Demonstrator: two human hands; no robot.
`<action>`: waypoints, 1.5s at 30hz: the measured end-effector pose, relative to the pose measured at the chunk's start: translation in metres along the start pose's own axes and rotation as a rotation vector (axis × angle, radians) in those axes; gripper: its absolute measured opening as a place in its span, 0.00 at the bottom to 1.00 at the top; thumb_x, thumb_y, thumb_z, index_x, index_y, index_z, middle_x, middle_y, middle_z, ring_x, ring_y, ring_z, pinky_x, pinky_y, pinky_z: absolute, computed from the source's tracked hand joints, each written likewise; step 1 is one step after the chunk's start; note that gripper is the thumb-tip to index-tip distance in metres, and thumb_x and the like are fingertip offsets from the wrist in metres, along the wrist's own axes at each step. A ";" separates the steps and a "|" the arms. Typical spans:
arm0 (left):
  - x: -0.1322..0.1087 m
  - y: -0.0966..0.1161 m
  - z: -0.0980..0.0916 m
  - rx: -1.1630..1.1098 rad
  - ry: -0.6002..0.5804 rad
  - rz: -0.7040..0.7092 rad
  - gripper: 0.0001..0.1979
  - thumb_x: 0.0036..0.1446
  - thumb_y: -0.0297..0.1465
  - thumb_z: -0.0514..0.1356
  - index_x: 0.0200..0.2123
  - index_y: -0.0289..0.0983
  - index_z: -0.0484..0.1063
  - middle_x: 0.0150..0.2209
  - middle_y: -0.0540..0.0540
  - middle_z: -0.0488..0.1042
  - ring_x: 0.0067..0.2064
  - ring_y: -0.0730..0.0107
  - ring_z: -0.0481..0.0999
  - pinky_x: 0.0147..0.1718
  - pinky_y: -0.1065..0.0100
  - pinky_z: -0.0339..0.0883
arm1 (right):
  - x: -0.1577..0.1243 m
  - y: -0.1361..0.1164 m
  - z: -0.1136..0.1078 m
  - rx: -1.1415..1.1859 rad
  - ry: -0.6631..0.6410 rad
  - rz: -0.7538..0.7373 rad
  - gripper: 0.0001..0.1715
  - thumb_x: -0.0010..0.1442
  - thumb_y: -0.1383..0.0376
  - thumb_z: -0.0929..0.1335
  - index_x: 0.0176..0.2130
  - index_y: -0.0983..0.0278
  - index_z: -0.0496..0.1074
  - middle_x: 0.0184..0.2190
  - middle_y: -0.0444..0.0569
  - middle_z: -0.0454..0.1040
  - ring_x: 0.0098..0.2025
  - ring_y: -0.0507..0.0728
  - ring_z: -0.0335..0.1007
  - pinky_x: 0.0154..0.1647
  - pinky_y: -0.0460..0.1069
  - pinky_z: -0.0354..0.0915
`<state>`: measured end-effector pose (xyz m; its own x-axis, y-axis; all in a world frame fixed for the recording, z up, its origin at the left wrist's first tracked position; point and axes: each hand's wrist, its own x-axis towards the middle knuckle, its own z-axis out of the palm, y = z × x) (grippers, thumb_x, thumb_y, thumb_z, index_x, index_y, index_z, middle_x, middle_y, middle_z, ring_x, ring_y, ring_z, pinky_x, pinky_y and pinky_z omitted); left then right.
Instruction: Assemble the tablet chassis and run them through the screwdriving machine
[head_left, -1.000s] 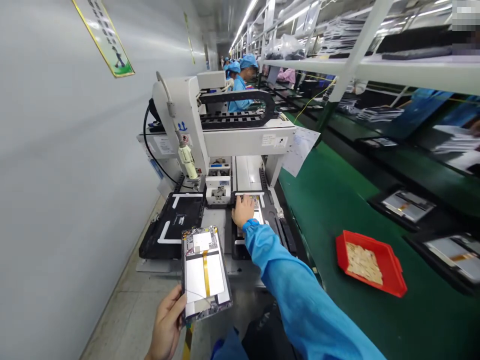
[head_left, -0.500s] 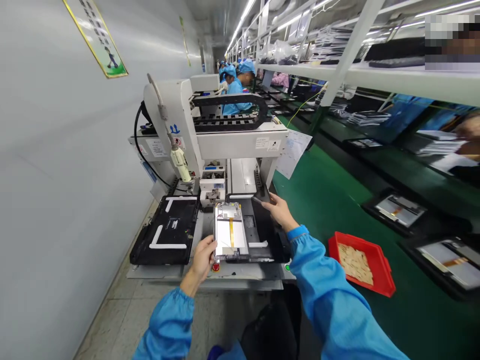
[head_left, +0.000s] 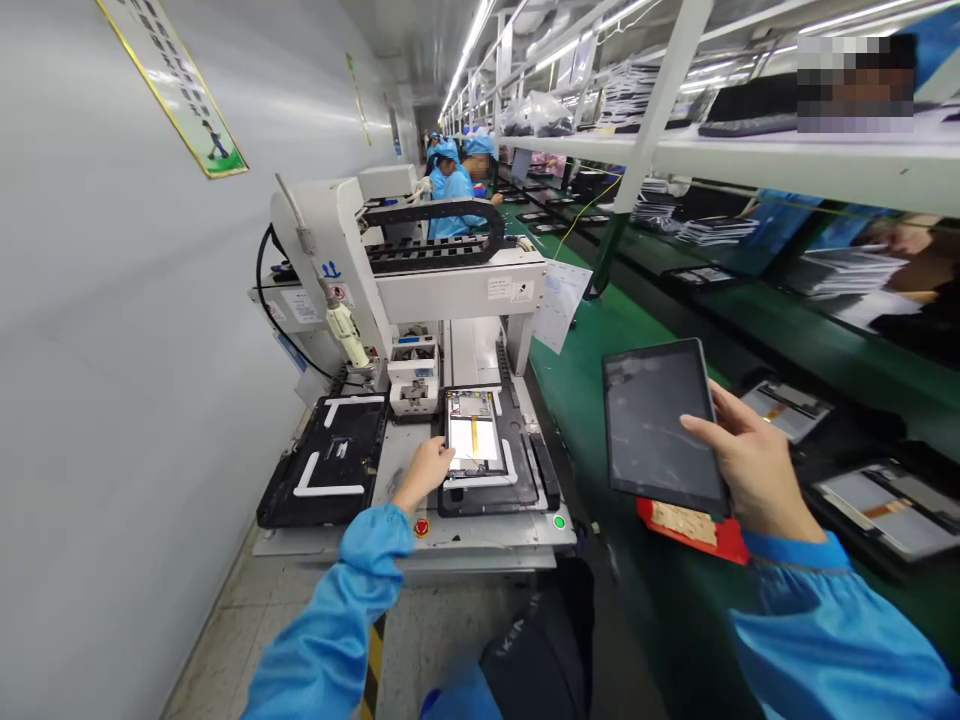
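My left hand [head_left: 426, 472] has its fingers curled against the left edge of an opened tablet [head_left: 477, 440], with silver inner parts and an orange ribbon showing. That tablet lies in the right black fixture [head_left: 529, 475], between white corner strips. Off to the right, my right hand [head_left: 757, 465] grips a second tablet [head_left: 660, 425] by its right edge, thumb on its dark screen. This tablet is held tilted above the green bench, partly covering a red tray [head_left: 731, 542].
A white gantry machine [head_left: 457, 285] stands behind the fixtures. The left black fixture [head_left: 330, 460] bears white corner strips. Opened tablets, one of them silver [head_left: 892, 505], sit on dark trays at the right. Co-workers in blue [head_left: 454, 190] are farther back.
The opened tablet has gone from my left hand's raised hold down into the right fixture. My right hand has moved from the fixture's right side out over the bench, carrying the dark-screened tablet.
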<state>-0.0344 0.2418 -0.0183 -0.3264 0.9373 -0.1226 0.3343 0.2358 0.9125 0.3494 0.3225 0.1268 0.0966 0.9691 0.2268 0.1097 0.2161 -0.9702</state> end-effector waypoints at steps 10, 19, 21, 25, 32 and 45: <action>-0.057 0.015 0.000 0.528 0.038 0.302 0.21 0.59 0.20 0.48 0.51 0.37 0.73 0.58 0.38 0.69 0.60 0.53 0.63 0.59 0.51 0.53 | -0.071 -0.015 -0.065 -0.171 0.125 0.138 0.29 0.52 0.51 0.73 0.55 0.39 0.71 0.58 0.38 0.72 0.61 0.75 0.65 0.52 0.70 0.72; -0.145 0.004 0.147 0.757 -0.472 0.527 0.27 0.53 0.19 0.51 0.57 0.31 0.68 0.64 0.36 0.65 0.62 0.55 0.65 0.61 0.58 0.58 | -0.171 -0.005 -0.167 -0.616 0.191 0.073 0.29 0.51 0.49 0.73 0.53 0.38 0.73 0.47 0.49 0.79 0.46 0.74 0.76 0.38 0.69 0.76; -0.141 0.010 0.162 0.839 -0.479 0.455 0.30 0.52 0.17 0.51 0.60 0.30 0.65 0.64 0.33 0.64 0.62 0.53 0.64 0.60 0.57 0.58 | -0.201 0.000 -0.190 -0.669 0.168 0.019 0.29 0.52 0.51 0.71 0.55 0.44 0.73 0.51 0.51 0.77 0.47 0.72 0.76 0.43 0.68 0.75; -0.127 0.021 0.173 0.868 -0.507 0.493 0.27 0.54 0.15 0.45 0.56 0.25 0.67 0.59 0.23 0.67 0.60 0.43 0.65 0.56 0.42 0.57 | -0.271 0.005 -0.212 -0.830 0.092 0.015 0.29 0.58 0.61 0.64 0.59 0.56 0.69 0.59 0.51 0.70 0.59 0.65 0.68 0.61 0.64 0.65; -0.248 0.035 0.205 -0.106 -0.936 0.170 0.19 0.64 0.40 0.54 0.52 0.38 0.72 0.51 0.34 0.74 0.52 0.51 0.73 0.54 0.51 0.64 | -0.325 0.030 -0.174 -1.117 0.195 0.224 0.34 0.61 0.66 0.59 0.66 0.60 0.58 0.64 0.56 0.61 0.62 0.62 0.64 0.60 0.58 0.66; -0.278 0.030 0.246 -0.726 -0.953 -0.453 0.34 0.35 0.44 0.76 0.47 0.38 0.79 0.42 0.36 0.81 0.46 0.42 0.79 0.46 0.52 0.72 | -0.050 0.122 -0.307 -1.387 -0.017 0.146 0.30 0.56 0.66 0.73 0.57 0.68 0.67 0.58 0.61 0.67 0.58 0.62 0.65 0.60 0.54 0.57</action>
<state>0.2843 0.0518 -0.0528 0.5762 0.6940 -0.4317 -0.2949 0.6692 0.6821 0.6618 0.2641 0.0233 0.1815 0.9759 0.1211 0.9798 -0.1688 -0.1074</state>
